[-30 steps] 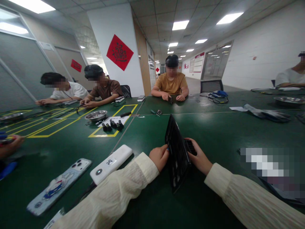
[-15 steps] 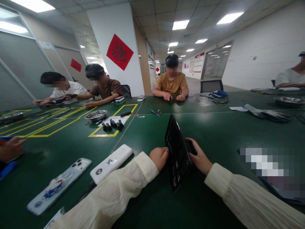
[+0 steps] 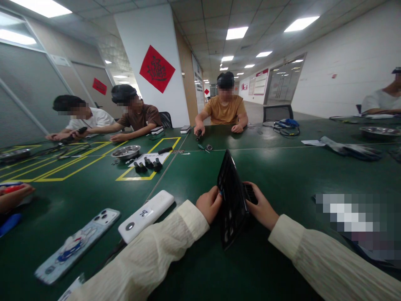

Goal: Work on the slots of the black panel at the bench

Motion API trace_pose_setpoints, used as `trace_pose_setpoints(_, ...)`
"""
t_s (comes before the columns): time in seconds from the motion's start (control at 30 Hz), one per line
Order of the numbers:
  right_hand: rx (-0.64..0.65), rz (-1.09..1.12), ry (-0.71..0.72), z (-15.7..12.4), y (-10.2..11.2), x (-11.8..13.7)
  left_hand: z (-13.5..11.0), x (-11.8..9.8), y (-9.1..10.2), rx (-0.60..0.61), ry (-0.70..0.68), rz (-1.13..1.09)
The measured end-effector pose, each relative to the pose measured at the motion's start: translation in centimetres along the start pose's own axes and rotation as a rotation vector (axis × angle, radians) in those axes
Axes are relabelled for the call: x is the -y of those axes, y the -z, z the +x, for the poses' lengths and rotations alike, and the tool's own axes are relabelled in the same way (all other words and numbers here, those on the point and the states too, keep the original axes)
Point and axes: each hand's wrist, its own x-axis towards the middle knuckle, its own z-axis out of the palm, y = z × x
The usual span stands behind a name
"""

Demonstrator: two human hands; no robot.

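The left hand and right hand clamp a flat black slotted plastic tray from either side; it stands on edge on the dark green worktop near its near edge; its slots' contents cannot be told; a white rectangular power bank lies just left.

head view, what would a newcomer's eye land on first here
Most likely the black slotted panel standing on edge mid-table, gripped by the left hand and right hand in cream sleeves. Next, the red diamond sign on the white pillar behind the seated people. Nearer, a white power bank and a phone lie at the left on the green table.
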Motion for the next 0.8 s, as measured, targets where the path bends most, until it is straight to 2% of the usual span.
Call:
trace_pose_setpoints(0.17,-0.047,-0.020,0.008,-0.09,-0.10,0.06,0.04,0.00,0.24,-0.021,-0.034,-0.034)
trace_pose_setpoints(0.53,-0.009,0.010,-0.026,-0.12,0.04,0.03,0.20,0.23,0.11,0.025,-0.028,-0.120)
trace_pose_setpoints(0.8,-0.010,0.047,-0.029,-0.22,0.02,0.52,0.09,0.02,0.39,0.057,-0.050,-0.037)
